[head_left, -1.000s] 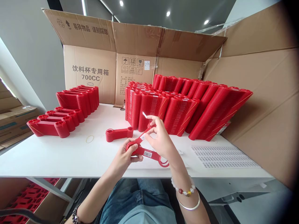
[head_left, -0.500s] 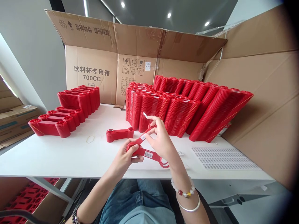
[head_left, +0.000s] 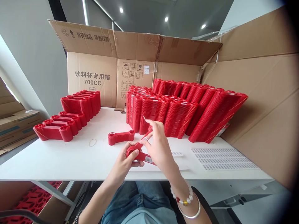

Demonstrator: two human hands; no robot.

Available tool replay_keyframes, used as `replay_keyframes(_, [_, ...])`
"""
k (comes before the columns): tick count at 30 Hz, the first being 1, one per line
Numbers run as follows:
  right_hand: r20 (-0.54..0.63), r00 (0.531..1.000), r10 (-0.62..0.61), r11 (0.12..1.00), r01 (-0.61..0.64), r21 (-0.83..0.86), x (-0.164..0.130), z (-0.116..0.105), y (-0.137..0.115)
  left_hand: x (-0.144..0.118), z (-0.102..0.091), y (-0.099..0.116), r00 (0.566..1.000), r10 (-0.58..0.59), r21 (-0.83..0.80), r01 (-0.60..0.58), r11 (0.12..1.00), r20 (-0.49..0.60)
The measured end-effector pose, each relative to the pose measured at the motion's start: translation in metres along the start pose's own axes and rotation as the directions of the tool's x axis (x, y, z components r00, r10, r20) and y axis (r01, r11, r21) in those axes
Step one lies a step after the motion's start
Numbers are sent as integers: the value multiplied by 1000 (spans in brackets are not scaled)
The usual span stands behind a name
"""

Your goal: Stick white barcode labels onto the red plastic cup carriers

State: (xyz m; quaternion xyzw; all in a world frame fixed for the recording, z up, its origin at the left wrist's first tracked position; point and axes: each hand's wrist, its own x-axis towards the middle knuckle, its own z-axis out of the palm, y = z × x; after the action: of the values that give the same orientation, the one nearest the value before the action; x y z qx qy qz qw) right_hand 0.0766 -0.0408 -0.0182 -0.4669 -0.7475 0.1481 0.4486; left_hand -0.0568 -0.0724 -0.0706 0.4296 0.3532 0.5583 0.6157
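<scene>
The left hand (head_left: 125,160) pinches the ring end of two thin red plastic carriers (head_left: 139,151) fanned apart above the near edge of the white bench (head_left: 58,158), steadying them so the right hand (head_left: 158,146), fingers closed on the upper one, can press on a small white label (head_left: 144,118) held at its fingertips. Just beyond lie a single stacked carrier (head_left: 121,137) and a rubber band (head_left: 92,142); label sheets (head_left: 221,154) lie right, red stacks (head_left: 184,109) far, smaller bundles (head_left: 70,118) left, against open cardboard boxes (head_left: 112,62) in a grey-walled room.
</scene>
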Motion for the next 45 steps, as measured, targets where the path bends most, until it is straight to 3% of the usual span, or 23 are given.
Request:
replay_keyframes(15, [-186, 978, -91, 988, 65, -141, -23, 4, -4, -4, 6, -2, 999, 41, 93, -43, 995, 25])
replay_keyframes(19, [-259, 945, -201, 960, 137, -246, -25, 8, -2, -6, 5, 0, 999, 44, 101, -46, 994, 23])
replay_keyframes(23, [-358, 898, -254, 931, 128, -342, -19, 0, 0, -11, 3, 5, 997, 68, 148, -74, 986, 47])
replay_keyframes(30, [-457, 884, -100, 994, 70, -83, -16, -21, 21, -22, -8, 14, 967, 133, 340, -203, 918, 220])
replay_keyframes(34, [-406, 913, 27, 993, 23, 118, -24, -21, 26, -25, -13, 20, 955, 154, 461, -259, 849, 254])
replay_keyframes(38, [-402, 910, 105, 963, 9, 271, -34, -20, 28, -24, -18, 27, 954, 135, 575, -271, 772, 268])
replay_keyframes(45, [-436, 887, 150, 955, -16, 295, -38, -24, 42, -22, -30, 32, 953, 134, 694, -291, 659, 272])
